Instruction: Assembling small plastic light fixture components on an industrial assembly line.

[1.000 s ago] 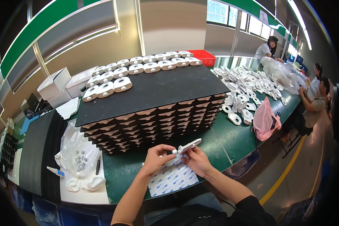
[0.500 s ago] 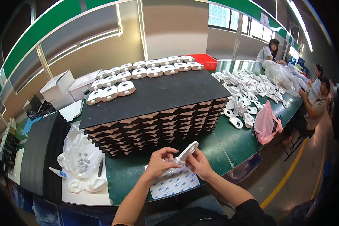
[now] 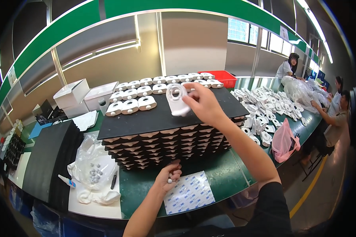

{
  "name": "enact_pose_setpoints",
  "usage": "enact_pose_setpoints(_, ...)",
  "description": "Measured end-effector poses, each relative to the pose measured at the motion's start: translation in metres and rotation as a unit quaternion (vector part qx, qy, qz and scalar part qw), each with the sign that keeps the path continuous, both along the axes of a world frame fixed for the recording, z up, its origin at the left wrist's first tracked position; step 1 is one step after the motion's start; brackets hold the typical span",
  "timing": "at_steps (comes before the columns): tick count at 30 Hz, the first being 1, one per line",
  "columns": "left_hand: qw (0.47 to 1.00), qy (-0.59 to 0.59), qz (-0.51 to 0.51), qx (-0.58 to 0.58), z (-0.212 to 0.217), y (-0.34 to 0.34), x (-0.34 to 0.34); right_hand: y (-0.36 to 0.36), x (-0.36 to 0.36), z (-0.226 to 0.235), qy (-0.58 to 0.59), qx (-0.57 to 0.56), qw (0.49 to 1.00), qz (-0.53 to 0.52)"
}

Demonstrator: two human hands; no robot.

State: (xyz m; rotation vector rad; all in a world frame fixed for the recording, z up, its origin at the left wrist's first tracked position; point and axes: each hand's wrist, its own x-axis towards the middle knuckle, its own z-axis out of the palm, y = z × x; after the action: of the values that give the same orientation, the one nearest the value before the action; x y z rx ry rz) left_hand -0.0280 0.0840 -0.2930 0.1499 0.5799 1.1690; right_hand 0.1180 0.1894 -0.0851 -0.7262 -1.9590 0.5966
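Right hand (image 3: 205,104) grips a white, ringed plastic part (image 3: 178,106) left of its fingers, long axis near-upright, above a flat black sheet (image 3: 146,121); left hand (image 3: 166,177) curls around a small grey ball (image 3: 169,181).

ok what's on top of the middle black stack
Rows of white parts lie on its black sheet. What lies behind the right hand and the held part is covered.
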Motion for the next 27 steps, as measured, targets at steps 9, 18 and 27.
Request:
enact_pose_setpoints(9, 0.974, -0.207, 0.05, -0.071, -0.014, 0.006, -0.004, 0.087, -0.054, 0.001, -0.117, -0.254, 0.96, -0.034)
enact_pose_setpoints(18, 0.982, -0.172, 0.033, -0.066, -0.005, 0.002, -0.006, 0.058, 0.042, 0.039, -0.029, -0.126, 0.991, -0.035)
enact_pose_setpoints(27, 0.999, -0.023, -0.027, -0.008, 0.007, -0.001, 0.005, 0.048, 0.243, -0.062, -0.468, -0.029, 0.766, -0.439)
